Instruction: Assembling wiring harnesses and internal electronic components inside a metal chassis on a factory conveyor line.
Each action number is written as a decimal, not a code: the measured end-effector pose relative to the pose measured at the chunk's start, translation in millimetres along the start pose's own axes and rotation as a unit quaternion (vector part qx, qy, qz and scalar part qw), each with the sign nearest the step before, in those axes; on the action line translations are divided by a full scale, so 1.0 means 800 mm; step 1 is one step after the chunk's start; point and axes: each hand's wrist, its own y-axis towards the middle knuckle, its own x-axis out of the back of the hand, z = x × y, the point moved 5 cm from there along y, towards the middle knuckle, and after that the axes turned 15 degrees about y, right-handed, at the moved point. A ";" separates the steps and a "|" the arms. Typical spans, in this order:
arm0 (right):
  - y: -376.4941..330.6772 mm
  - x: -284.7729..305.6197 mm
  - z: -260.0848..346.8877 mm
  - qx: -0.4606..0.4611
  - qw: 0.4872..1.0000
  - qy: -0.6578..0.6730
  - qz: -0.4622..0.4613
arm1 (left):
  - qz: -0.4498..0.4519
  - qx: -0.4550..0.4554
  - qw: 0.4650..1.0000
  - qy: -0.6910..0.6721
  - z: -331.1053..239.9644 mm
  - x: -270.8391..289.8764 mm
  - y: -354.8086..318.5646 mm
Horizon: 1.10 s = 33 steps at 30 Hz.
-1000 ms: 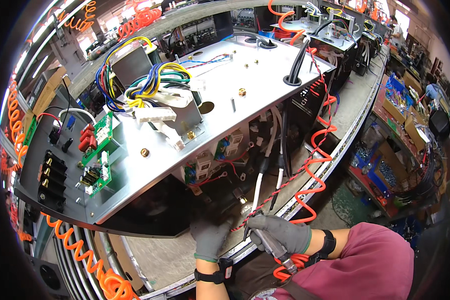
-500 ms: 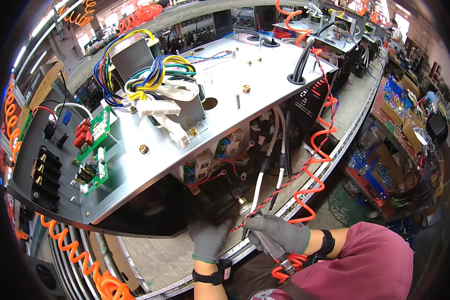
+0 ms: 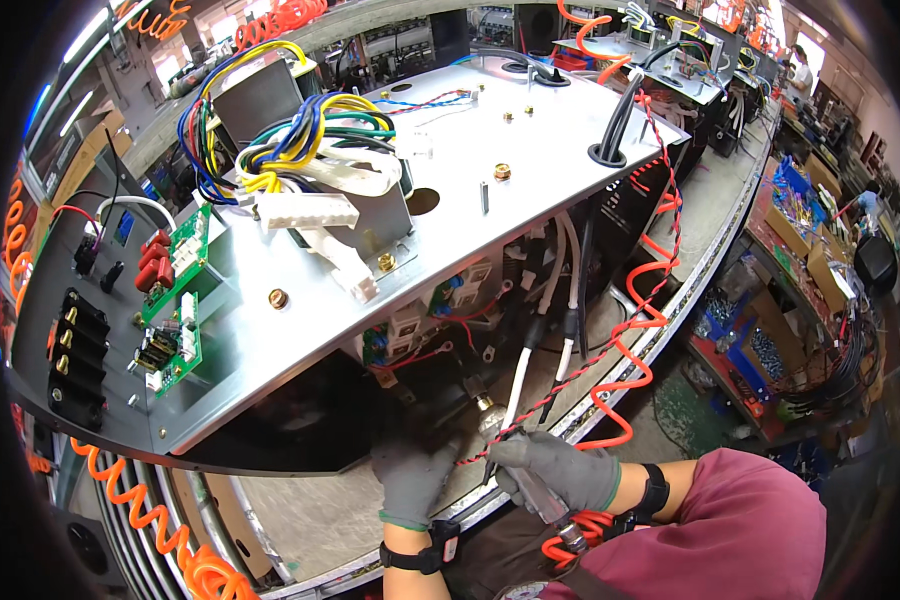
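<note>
1. Two gloved hands meet over the counter's (image 3: 305, 505) near edge, the right hand (image 3: 568, 470) with its grip clamped around a grey air tool (image 3: 540, 497) that slants toward the open side of a metal cabinet (image 3: 560, 120).

2. Close beside it, the left hand (image 3: 410, 485) reaches to the cabinet's dark lower side; its fingertips are lost in shadow and blur, and whether that grip is apart or closed cannot be told.

3. Rigid and probably weighty for its size, the tool looks best held around its body, behind the metal head, with the orange hose (image 3: 595, 522) likely to drag at its tail.

4. Across the tool's front runs a twisted red-and-black wire (image 3: 588, 359), seemingly light, limp and easily snagged.

5. Beyond the hands, the cabinet rests along the counter, apparently heavy and stiff; its solid frame would be the place to lift, not the soft wire bundle (image 3: 315, 150) or fragile-looking green circuit boards (image 3: 175, 345) on top.
</note>
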 end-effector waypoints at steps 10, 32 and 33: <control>0.001 0.000 0.005 -0.011 1.000 0.024 0.009 | -0.031 -0.017 0.999 0.015 -0.005 0.004 0.002; 0.000 0.005 0.012 -0.009 0.999 0.016 0.038 | -0.021 -0.049 0.998 0.032 -0.002 -0.001 0.004; -0.001 0.005 0.013 -0.009 0.999 0.006 0.040 | -0.026 -0.049 0.998 0.028 -0.002 0.000 0.004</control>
